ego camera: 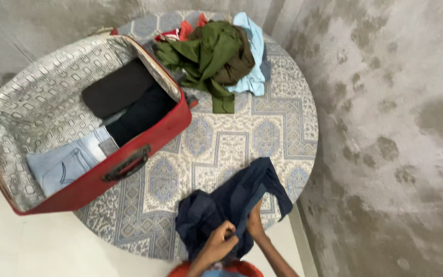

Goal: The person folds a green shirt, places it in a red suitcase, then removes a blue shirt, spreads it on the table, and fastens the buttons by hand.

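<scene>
Both forearms come up from the bottom edge of the view, close together. The left hand [220,242] is curled into a loose fist, fingers bent inward and pinching. The right hand [255,221] sits just beside it and slightly farther forward, fingers closed in a grip, wrist bent, forearm angling back to the lower right.

Both forearms are bare, without sleeves, watch or rings, above an orange-red garment [216,269] at the waist.
</scene>
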